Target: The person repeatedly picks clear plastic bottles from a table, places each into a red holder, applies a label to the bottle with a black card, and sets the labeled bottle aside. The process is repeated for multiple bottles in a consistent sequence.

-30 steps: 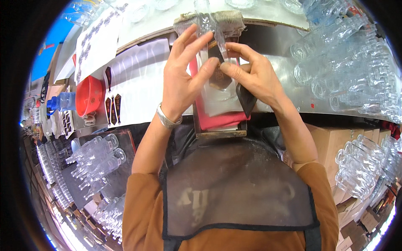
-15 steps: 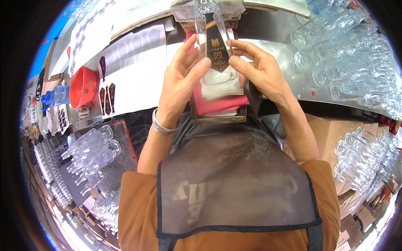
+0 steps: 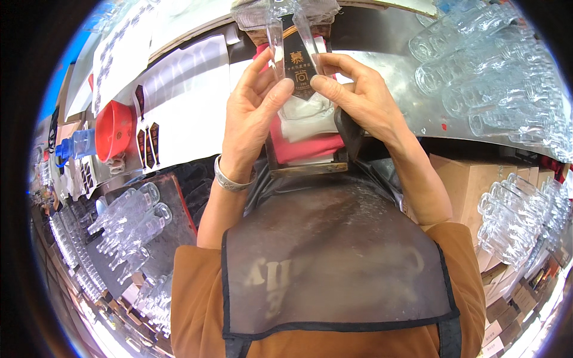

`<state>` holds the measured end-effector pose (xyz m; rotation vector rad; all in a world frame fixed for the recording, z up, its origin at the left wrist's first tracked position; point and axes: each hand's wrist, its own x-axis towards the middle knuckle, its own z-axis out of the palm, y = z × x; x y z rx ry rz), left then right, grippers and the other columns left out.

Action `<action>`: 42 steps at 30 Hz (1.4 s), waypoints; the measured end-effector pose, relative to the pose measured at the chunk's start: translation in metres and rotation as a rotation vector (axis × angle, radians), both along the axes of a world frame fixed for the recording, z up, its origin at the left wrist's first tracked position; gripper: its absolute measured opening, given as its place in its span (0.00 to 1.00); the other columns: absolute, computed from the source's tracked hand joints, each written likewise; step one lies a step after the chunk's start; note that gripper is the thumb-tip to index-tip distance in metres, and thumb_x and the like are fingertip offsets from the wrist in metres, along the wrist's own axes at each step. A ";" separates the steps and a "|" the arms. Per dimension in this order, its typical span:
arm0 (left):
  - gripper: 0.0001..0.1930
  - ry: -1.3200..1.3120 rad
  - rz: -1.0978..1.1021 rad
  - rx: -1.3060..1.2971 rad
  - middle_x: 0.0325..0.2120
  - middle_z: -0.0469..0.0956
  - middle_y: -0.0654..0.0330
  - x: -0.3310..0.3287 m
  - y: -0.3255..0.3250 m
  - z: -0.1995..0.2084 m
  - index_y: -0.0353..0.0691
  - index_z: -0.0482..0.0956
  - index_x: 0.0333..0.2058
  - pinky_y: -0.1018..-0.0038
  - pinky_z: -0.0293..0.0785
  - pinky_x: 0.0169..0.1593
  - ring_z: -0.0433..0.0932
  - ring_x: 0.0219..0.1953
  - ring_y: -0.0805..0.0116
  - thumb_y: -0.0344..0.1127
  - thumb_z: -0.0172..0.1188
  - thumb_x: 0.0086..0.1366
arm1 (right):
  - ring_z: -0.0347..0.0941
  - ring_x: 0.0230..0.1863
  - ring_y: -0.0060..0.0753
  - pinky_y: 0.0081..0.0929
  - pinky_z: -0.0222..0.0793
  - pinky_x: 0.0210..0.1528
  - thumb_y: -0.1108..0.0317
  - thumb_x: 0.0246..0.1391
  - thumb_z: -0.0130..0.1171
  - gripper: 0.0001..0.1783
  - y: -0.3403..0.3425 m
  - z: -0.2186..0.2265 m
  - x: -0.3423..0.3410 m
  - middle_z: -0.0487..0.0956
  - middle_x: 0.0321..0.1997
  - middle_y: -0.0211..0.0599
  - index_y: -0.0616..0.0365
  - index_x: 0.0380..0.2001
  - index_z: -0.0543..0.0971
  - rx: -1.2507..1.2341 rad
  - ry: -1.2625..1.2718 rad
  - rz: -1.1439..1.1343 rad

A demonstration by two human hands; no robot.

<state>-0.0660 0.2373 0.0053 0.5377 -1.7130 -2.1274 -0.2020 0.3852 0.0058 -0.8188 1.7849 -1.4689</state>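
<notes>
A clear glass bottle (image 3: 304, 30) lies before me with its neck pointing away. On its upper face is a black pointed label (image 3: 297, 68) with gold print. My left hand (image 3: 249, 113) grips the bottle's left side, its thumb by the label's lower left edge. From the right, my right hand (image 3: 364, 95) holds the other side, its thumb pressing at the label's lower right edge. Some fingers are hidden behind the glass. Under the bottle are a red cloth (image 3: 301, 150) and a wooden stand (image 3: 310, 171).
Loose black labels (image 3: 154, 143) lie on a white sheet (image 3: 191, 101) at left, beside a red bowl (image 3: 114, 131) and a blue-capped clear bottle (image 3: 80, 145). Several glass bottles (image 3: 471, 65) lie at right; more bottles (image 3: 134, 218) stand low left, and cardboard boxes (image 3: 459, 179) low right.
The whole view has shifted slightly, so the scene sits a little further left. My right thumb has slid inward onto the label's edge. Both hands still hold the bottle.
</notes>
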 end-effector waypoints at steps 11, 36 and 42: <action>0.33 0.008 0.025 -0.016 0.57 0.73 0.44 -0.002 0.003 -0.005 0.28 0.58 0.67 0.68 0.72 0.61 0.74 0.58 0.62 0.28 0.63 0.67 | 0.75 0.34 0.21 0.21 0.71 0.38 0.52 0.58 0.66 0.32 0.000 -0.009 -0.002 0.81 0.45 0.41 0.68 0.56 0.75 -0.044 0.044 -0.030; 0.38 -0.040 0.173 -0.371 0.62 0.69 0.44 -0.001 0.015 -0.007 0.33 0.57 0.69 0.70 0.75 0.55 0.75 0.58 0.58 0.28 0.66 0.62 | 0.79 0.39 0.52 0.36 0.74 0.44 0.75 0.52 0.57 0.13 -0.066 0.082 -0.062 0.81 0.39 0.53 0.67 0.42 0.79 -0.329 1.049 0.114; 0.59 0.008 0.070 -0.797 0.65 0.65 0.42 0.021 0.013 -0.016 0.31 0.49 0.71 0.60 0.67 0.64 0.70 0.64 0.51 0.38 0.80 0.47 | 0.77 0.39 0.33 0.31 0.73 0.39 0.73 0.43 0.64 0.09 -0.021 0.056 0.001 0.80 0.36 0.30 0.52 0.31 0.80 -0.341 1.193 0.379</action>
